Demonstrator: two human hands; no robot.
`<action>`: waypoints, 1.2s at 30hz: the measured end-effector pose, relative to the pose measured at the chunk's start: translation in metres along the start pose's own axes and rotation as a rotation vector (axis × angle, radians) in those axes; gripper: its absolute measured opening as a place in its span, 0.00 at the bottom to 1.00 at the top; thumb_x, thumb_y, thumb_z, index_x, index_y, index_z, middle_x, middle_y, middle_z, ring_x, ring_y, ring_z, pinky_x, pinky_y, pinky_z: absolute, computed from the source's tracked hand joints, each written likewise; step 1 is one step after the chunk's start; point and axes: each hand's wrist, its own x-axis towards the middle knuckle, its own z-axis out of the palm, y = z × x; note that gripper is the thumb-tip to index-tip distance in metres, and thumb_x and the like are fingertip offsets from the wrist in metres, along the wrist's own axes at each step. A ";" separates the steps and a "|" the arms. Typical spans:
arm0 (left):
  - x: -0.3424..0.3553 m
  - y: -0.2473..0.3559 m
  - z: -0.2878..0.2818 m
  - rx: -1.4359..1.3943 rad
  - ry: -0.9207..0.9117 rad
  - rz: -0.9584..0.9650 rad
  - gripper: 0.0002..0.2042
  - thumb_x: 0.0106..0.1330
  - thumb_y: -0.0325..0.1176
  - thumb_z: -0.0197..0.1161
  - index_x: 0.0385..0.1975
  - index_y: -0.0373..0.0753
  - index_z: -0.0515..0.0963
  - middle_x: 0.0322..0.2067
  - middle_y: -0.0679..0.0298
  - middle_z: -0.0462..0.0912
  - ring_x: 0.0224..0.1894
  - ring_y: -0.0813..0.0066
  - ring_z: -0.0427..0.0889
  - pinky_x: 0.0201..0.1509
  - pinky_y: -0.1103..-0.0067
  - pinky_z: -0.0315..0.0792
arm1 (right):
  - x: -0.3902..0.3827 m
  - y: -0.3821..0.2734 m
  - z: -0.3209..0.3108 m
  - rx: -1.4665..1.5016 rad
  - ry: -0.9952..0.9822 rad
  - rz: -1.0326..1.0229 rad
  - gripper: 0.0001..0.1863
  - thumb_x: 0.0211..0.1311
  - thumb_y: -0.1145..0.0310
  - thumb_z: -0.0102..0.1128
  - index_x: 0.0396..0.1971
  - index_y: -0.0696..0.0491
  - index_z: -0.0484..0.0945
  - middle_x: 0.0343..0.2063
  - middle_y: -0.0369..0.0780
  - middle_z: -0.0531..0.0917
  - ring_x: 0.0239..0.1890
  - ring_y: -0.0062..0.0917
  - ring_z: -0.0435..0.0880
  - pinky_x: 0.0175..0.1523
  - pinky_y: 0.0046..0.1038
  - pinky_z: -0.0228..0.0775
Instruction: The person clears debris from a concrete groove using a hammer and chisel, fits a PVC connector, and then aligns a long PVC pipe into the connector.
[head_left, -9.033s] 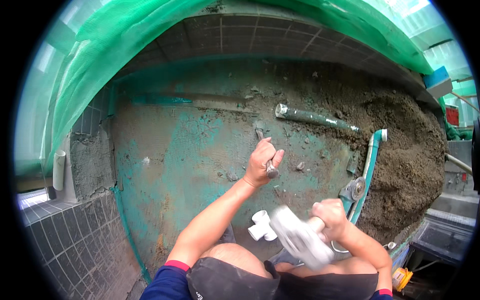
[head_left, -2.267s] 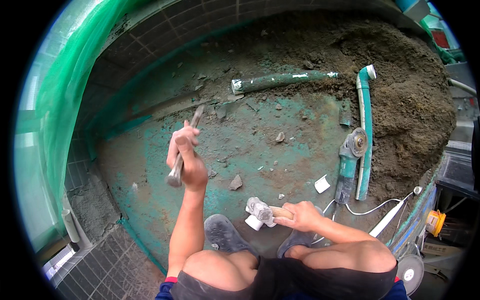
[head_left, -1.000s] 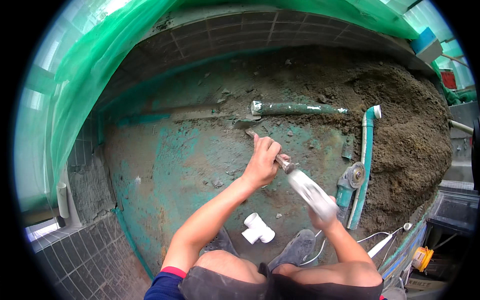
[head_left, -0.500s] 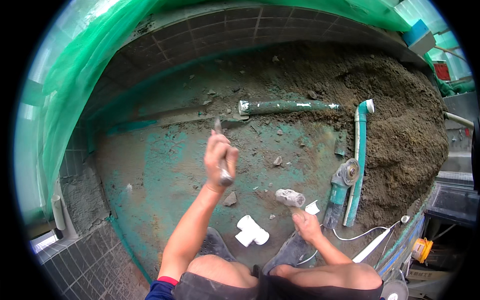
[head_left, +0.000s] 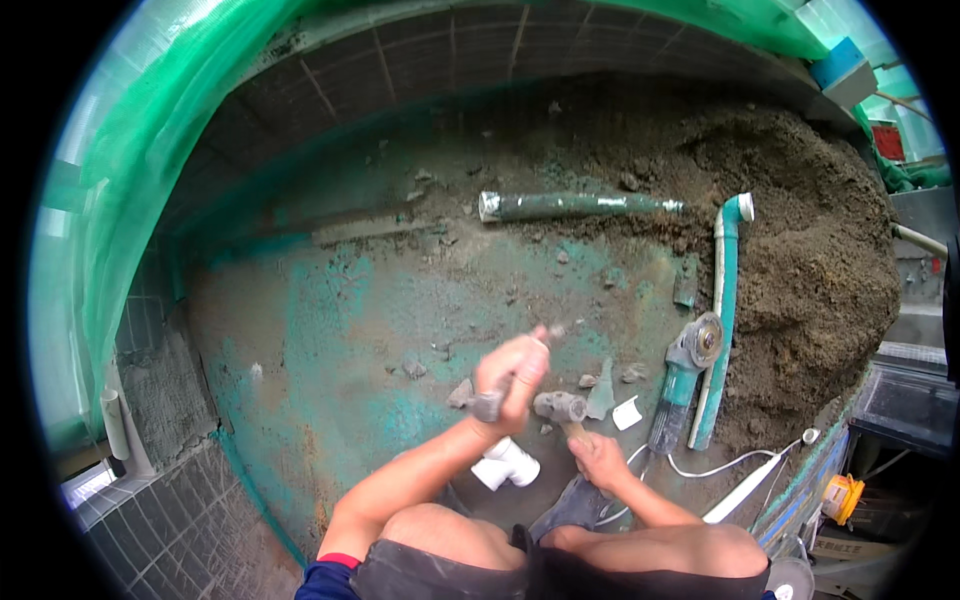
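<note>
Closed around a steel chisel (head_left: 488,405), my left hand (head_left: 515,377) is over the middle of the floor, the chisel's blurred tip pointing up and to the right. My right hand (head_left: 600,461) grips the short handle of a hammer (head_left: 561,406), whose head is close beside my left hand. Under my left wrist lies a white tee pipe fitting (head_left: 508,466). A greenish flat shard (head_left: 601,392) and a white curved pipe piece (head_left: 627,412) lie to the right of the hammer head. Farther off, a green-coated pipe (head_left: 575,206) lies half sunk in dirt, its white end toward the left.
An angle grinder (head_left: 682,380) lies beside an elbowed pipe (head_left: 727,310) on the right. Behind them rises a large dirt heap (head_left: 810,270). Loose stones (head_left: 461,393) are scattered on the floor. A white cable (head_left: 715,474) runs near my right leg, and green netting (head_left: 140,190) hangs at left.
My left hand has come nearer and to the right with the chisel, away from the pipe's end. The hammer has shifted slightly left. The greenish shard now shows beside the white curved piece.
</note>
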 end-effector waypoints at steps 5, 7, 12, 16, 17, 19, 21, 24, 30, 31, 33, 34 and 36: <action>0.050 -0.005 -0.073 0.360 0.138 0.188 0.13 0.72 0.32 0.52 0.25 0.32 0.73 0.28 0.60 0.77 0.36 0.68 0.78 0.71 0.56 0.65 | 0.003 0.011 0.001 -0.038 0.019 -0.041 0.33 0.67 0.36 0.57 0.29 0.58 0.79 0.16 0.42 0.79 0.22 0.32 0.80 0.32 0.37 0.71; 0.071 -0.017 -0.098 0.480 0.154 0.250 0.13 0.73 0.32 0.52 0.26 0.31 0.73 0.29 0.60 0.77 0.36 0.69 0.77 0.71 0.56 0.65 | 0.003 0.013 0.001 -0.077 0.043 -0.080 0.34 0.67 0.35 0.57 0.30 0.58 0.79 0.16 0.43 0.79 0.22 0.33 0.81 0.33 0.39 0.71; 0.076 -0.036 -0.120 0.101 0.465 0.145 0.15 0.76 0.33 0.52 0.24 0.33 0.70 0.27 0.64 0.71 0.37 0.71 0.73 0.72 0.58 0.62 | 0.001 0.006 -0.002 -0.075 0.039 -0.058 0.34 0.67 0.35 0.56 0.30 0.58 0.80 0.17 0.43 0.79 0.23 0.37 0.80 0.34 0.40 0.71; 0.051 -0.016 -0.113 -0.199 0.528 0.041 0.11 0.76 0.32 0.51 0.28 0.36 0.69 0.29 0.64 0.70 0.40 0.70 0.73 0.70 0.60 0.64 | -0.002 -0.002 -0.004 -0.077 0.017 -0.058 0.34 0.67 0.35 0.56 0.29 0.58 0.79 0.16 0.43 0.79 0.22 0.37 0.80 0.34 0.40 0.71; 0.045 -0.009 -0.110 -0.237 0.544 0.046 0.10 0.76 0.32 0.51 0.29 0.37 0.69 0.30 0.64 0.71 0.41 0.69 0.73 0.69 0.61 0.65 | -0.003 -0.003 -0.005 -0.084 0.010 -0.072 0.35 0.67 0.34 0.56 0.29 0.58 0.79 0.16 0.43 0.79 0.22 0.37 0.80 0.33 0.40 0.71; 0.043 0.003 -0.108 -0.300 0.555 0.090 0.08 0.76 0.31 0.51 0.33 0.39 0.68 0.34 0.62 0.71 0.44 0.67 0.72 0.65 0.62 0.68 | -0.002 -0.005 -0.006 -0.076 -0.005 -0.043 0.35 0.67 0.34 0.56 0.28 0.58 0.79 0.16 0.43 0.79 0.23 0.37 0.81 0.33 0.40 0.71; 0.049 0.010 -0.111 -0.309 0.609 0.103 0.08 0.76 0.31 0.51 0.32 0.38 0.68 0.35 0.62 0.71 0.44 0.67 0.72 0.63 0.64 0.69 | -0.002 -0.006 -0.007 -0.119 0.010 -0.056 0.35 0.67 0.34 0.55 0.28 0.58 0.79 0.16 0.43 0.80 0.23 0.37 0.81 0.34 0.40 0.71; 0.068 0.009 -0.123 -0.210 0.683 0.054 0.11 0.78 0.34 0.52 0.31 0.38 0.67 0.33 0.63 0.71 0.43 0.70 0.73 0.56 0.69 0.72 | -0.004 -0.012 -0.012 -0.176 0.010 -0.038 0.35 0.67 0.34 0.55 0.29 0.58 0.79 0.17 0.45 0.80 0.24 0.39 0.82 0.35 0.40 0.72; 0.099 -0.006 -0.155 0.096 0.520 -0.019 0.16 0.80 0.37 0.53 0.26 0.38 0.69 0.23 0.70 0.71 0.30 0.77 0.75 0.47 0.75 0.74 | -0.026 -0.091 -0.044 -0.381 0.000 -0.140 0.33 0.68 0.35 0.55 0.38 0.57 0.79 0.25 0.50 0.84 0.30 0.46 0.85 0.39 0.43 0.75; 0.104 -0.008 -0.157 0.070 0.430 0.025 0.18 0.80 0.38 0.54 0.23 0.39 0.68 0.20 0.72 0.70 0.26 0.78 0.72 0.44 0.76 0.74 | -0.032 -0.118 -0.054 -0.422 -0.004 -0.203 0.32 0.68 0.36 0.56 0.40 0.56 0.78 0.25 0.51 0.84 0.30 0.46 0.86 0.39 0.43 0.75; 0.114 -0.010 -0.164 0.008 0.319 -0.019 0.18 0.80 0.38 0.54 0.23 0.40 0.69 0.20 0.71 0.70 0.25 0.80 0.71 0.43 0.76 0.74 | -0.046 -0.185 -0.071 -0.480 -0.019 -0.331 0.30 0.69 0.39 0.57 0.45 0.55 0.77 0.25 0.51 0.84 0.29 0.46 0.86 0.38 0.43 0.76; 0.119 -0.009 -0.166 -0.015 0.249 -0.041 0.19 0.80 0.38 0.55 0.22 0.40 0.69 0.20 0.71 0.71 0.25 0.81 0.71 0.43 0.76 0.74 | -0.055 -0.223 -0.079 -0.516 -0.021 -0.346 0.28 0.70 0.41 0.58 0.47 0.55 0.76 0.25 0.52 0.84 0.29 0.46 0.86 0.37 0.43 0.76; 0.127 -0.009 -0.164 0.064 0.273 -0.040 0.19 0.79 0.38 0.56 0.21 0.41 0.69 0.19 0.73 0.70 0.23 0.84 0.68 0.34 0.78 0.71 | -0.073 -0.303 -0.093 -0.533 -0.022 -0.528 0.25 0.72 0.45 0.57 0.44 0.56 0.77 0.24 0.50 0.84 0.27 0.42 0.87 0.34 0.39 0.76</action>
